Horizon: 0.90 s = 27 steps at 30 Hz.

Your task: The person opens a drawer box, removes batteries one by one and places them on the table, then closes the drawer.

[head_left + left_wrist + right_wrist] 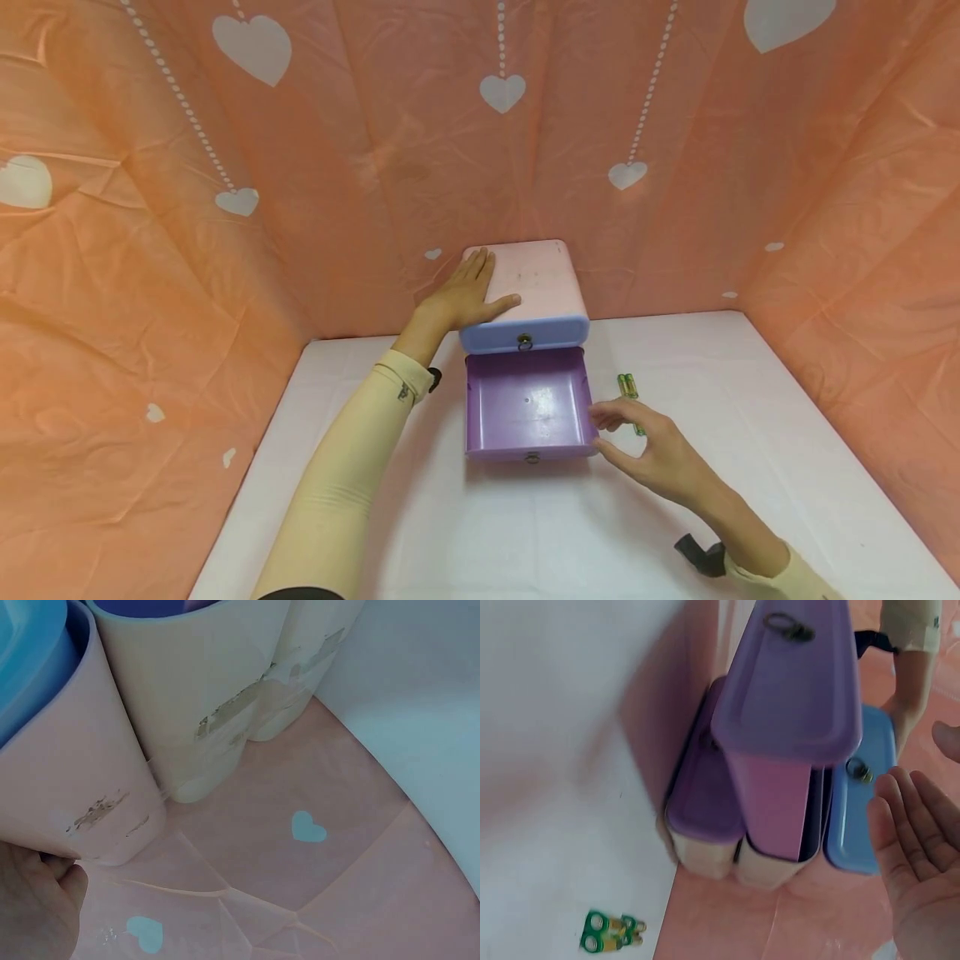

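Observation:
A small drawer cabinet point(536, 271) with a pink top stands at the back of the table. Its top blue drawer point(555, 335) is closed, while a purple drawer point(525, 408) below is pulled far out, with nothing visible inside. My left hand point(465, 296) lies flat on the cabinet's top left side, fingers spread. Close to the right wall of the pulled-out drawer is my right hand point(652, 450), its fingers loosely extended and holding nothing. In the right wrist view, another purple drawer point(705, 795) sits closed beneath. Green-and-gold batteries point(628, 385) lie right of the cabinet.
A white cloth point(360, 533) covers the table. Orange sheets with white hearts point(502, 93) hang behind and on both sides, close to the cabinet's back. One battery point(639, 430) is partly hidden behind my right hand. Small ring pulls point(525, 340) hang on the drawer fronts.

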### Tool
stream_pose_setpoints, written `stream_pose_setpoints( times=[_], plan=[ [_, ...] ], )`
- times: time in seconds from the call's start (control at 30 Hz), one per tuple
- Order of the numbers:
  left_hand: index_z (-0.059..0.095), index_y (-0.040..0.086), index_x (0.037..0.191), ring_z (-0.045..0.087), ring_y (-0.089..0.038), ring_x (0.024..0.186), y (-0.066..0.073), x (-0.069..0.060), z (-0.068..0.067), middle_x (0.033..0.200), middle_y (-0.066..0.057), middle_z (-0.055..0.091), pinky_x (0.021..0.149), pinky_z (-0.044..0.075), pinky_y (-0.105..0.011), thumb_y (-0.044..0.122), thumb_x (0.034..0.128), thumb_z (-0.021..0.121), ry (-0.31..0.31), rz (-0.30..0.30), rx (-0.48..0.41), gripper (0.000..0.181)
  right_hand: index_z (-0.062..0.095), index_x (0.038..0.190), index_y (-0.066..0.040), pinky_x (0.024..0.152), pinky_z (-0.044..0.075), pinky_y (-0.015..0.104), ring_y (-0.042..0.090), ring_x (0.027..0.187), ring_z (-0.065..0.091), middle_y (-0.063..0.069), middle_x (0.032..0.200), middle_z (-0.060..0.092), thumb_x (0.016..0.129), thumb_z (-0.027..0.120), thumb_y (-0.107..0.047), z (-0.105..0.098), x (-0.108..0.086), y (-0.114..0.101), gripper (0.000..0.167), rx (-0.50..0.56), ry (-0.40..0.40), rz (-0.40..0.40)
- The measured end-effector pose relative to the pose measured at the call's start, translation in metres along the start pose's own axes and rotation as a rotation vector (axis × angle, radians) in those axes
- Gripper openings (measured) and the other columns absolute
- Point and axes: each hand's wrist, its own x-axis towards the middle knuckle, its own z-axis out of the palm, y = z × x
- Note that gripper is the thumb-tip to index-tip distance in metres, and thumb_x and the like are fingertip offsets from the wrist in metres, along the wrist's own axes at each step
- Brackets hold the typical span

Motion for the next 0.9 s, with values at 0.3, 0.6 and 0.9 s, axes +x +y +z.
stream_pose_setpoints(
  times=[0.3, 0.6, 0.9],
  plan=[
    [-0.007, 0.004, 0.171, -0.015, -0.025, 0.166, 0.000, 0.001, 0.000, 0.179, -0.015, -0.014, 0.134, -0.002, -0.040, 0.073, 0.1055, 0.041, 0.005, 0.006, 0.003, 0.107, 0.070, 0.133, -0.015, 0.089, 0.060, 0.026, 0.015, 0.097, 0.072, -0.001, 0.114, 0.074, 0.086, 0.084, 0.009, 0.015, -0.004, -0.012, 0.054, 0.112, -0.047, -0.059],
    [-0.006, 0.004, 0.171, -0.013, -0.026, 0.166, -0.001, 0.001, 0.001, 0.179, -0.016, -0.012, 0.134, -0.001, -0.041, 0.074, 0.1050, 0.042, 0.011, 0.008, -0.005, 0.107, 0.072, 0.129, -0.011, 0.089, 0.062, 0.033, 0.014, 0.100, 0.073, -0.007, 0.116, 0.074, 0.093, 0.083, -0.002, 0.030, -0.009, -0.021, 0.039, 0.179, -0.087, -0.050],
    [-0.008, 0.006, 0.171, -0.016, -0.024, 0.165, 0.000, 0.001, 0.001, 0.179, -0.013, -0.015, 0.134, -0.002, -0.040, 0.075, 0.1046, 0.040, 0.000, 0.000, -0.010, 0.108, 0.073, 0.130, -0.016, 0.092, 0.062, 0.034, 0.018, 0.102, 0.075, -0.004, 0.117, 0.077, 0.100, 0.079, -0.013, 0.050, -0.017, -0.028, 0.031, 0.246, -0.189, 0.023]
  ],
)
